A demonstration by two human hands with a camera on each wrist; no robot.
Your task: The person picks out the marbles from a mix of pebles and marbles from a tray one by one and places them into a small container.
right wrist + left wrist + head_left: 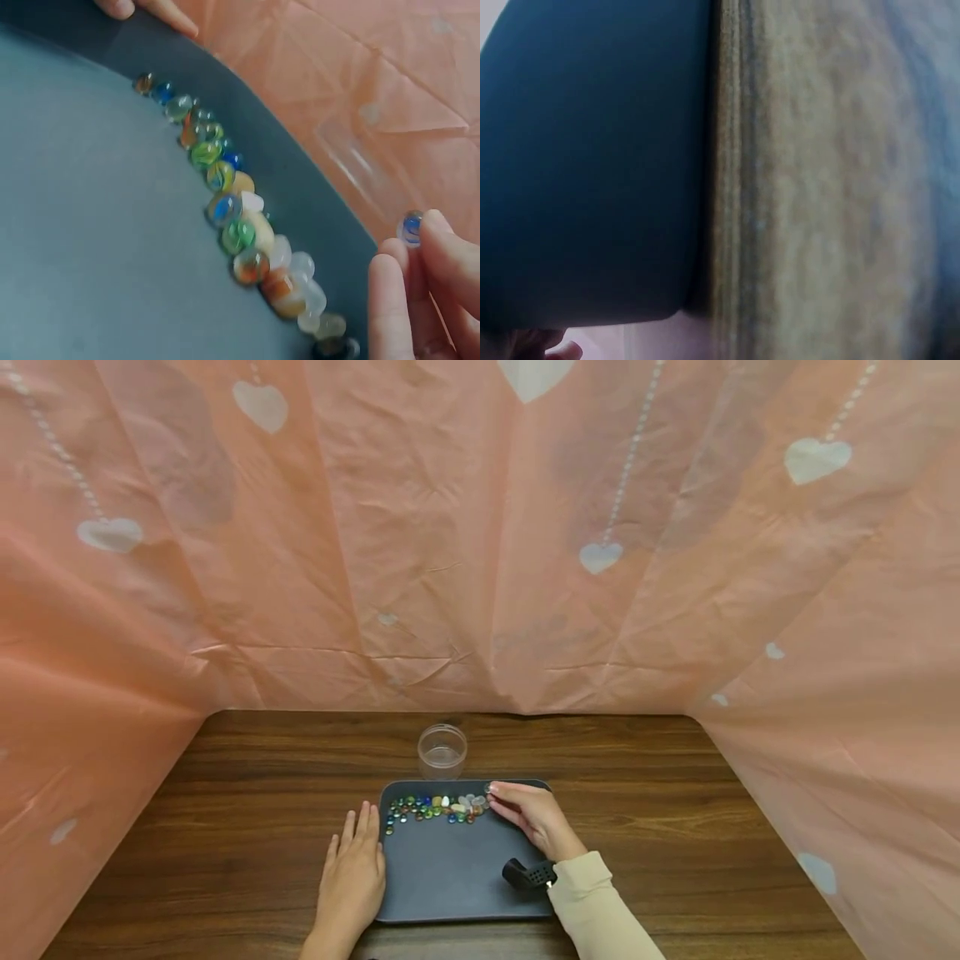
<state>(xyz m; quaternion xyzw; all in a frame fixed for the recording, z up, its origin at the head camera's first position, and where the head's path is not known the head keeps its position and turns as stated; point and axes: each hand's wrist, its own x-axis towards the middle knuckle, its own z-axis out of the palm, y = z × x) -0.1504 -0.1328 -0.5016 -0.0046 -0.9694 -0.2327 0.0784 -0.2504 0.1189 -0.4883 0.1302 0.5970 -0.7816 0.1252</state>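
Note:
Between thumb and fingertips my right hand (536, 817) pinches a clear glass marble with a blue swirl (410, 228), held above the far right part of a dark grey tray (457, 877). My left hand (351, 872) lies against the tray's left side with its fingers extended. Along the tray's far edge runs a band of several colored glass marbles (238, 235). Mixed among them are white and tan pebbles (302, 266), mostly toward the right. In the left wrist view, the tray's outer wall (592, 172) fills much of the picture.
A clear round plastic container (442, 752) stands just behind the tray on the brown wooden table (637, 777). A pink curtain with white hearts (480, 568) surrounds the table at the back and sides. A black wrist camera (528, 874) sits on the right wrist.

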